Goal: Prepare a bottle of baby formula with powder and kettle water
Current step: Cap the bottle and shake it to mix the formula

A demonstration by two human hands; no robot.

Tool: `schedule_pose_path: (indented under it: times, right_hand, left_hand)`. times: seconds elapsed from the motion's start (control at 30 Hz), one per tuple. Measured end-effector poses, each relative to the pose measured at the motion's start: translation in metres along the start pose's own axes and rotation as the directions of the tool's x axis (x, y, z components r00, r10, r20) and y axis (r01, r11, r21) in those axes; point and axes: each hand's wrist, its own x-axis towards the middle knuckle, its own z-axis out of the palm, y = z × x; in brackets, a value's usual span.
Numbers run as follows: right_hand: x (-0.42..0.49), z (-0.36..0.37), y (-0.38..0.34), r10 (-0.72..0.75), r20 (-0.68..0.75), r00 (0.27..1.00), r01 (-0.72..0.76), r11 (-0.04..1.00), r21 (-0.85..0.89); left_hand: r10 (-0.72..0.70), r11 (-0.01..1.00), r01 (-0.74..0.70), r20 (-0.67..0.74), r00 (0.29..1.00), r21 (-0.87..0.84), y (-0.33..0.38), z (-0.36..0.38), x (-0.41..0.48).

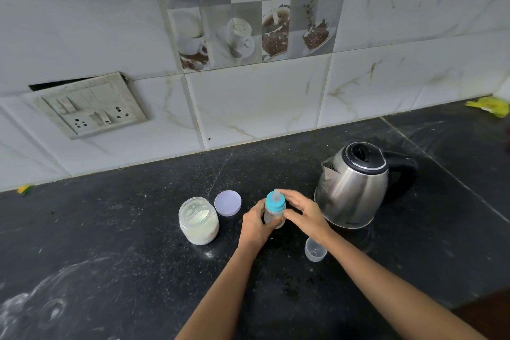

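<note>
A small baby bottle [274, 215] with a blue collar and clear teat stands upright on the black counter [138, 257]. My left hand [255, 225] grips its body from the left. My right hand [302, 214] is at the blue collar and teat, thumb and fingers around them. An open jar of white powder [198, 220] stands to the left, its lilac lid [227, 202] lying beside it. A steel kettle [356, 185] with a black lid and handle stands to the right, lid closed.
A clear bottle cap [315, 249] lies on the counter under my right forearm. A wall socket panel [88, 107] sits on the tiled wall at left. A yellow cloth [489, 106] lies at the far right corner. White smears mark the counter's near left.
</note>
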Motion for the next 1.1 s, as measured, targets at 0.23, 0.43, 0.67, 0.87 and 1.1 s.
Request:
schedule_pose_path:
  times: [0.23, 0.43, 0.67, 0.87, 1.1]
  right_hand:
    - [0.003, -0.014, -0.01, -0.06, -0.073, 0.996, 0.049, 0.988, -0.144]
    - [0.009, 0.001, -0.013, 0.051, 0.089, 0.995, -0.049, 0.998, -0.032]
    - [0.009, -0.012, -0.01, -0.05, -0.082, 0.995, 0.045, 0.997, -0.064]
    - [0.046, -0.03, -0.033, 0.008, 0.4, 0.916, 0.181, 0.883, -0.432]
    - [0.044, -0.006, -0.034, -0.013, 0.094, 0.995, 0.052, 0.9, -0.432]
  left_hand:
    - [-0.052, 0.999, 0.052, 0.004, 0.999, -0.001, 0.0, 0.0, 0.001]
    - [-0.047, 0.999, 0.047, 0.017, 0.999, -0.027, 0.003, 0.0, -0.001]
    - [-0.093, 0.995, 0.093, 0.017, 0.996, -0.022, 0.006, -0.001, -0.001]
    - [-0.088, 0.996, 0.088, 0.024, 0.996, -0.002, 0.008, -0.002, -0.001]
    - [-0.083, 0.996, 0.082, -0.039, 0.996, -0.02, 0.006, 0.005, 0.0]
